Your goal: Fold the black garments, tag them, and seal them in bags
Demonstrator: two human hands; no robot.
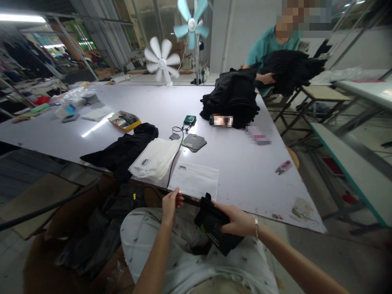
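Above patterned white lap: dark card with black cloth, pinched in right hand.
Flat ahead-left on tabletop: pale bag, long axis sideways, nearer left hand, curled by near edge; cannot tell if pinching.

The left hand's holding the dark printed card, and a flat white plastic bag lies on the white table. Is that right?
Wrong hand: the head view shows the right hand holding the dark printed card. The flat white plastic bag does lie on the white table.
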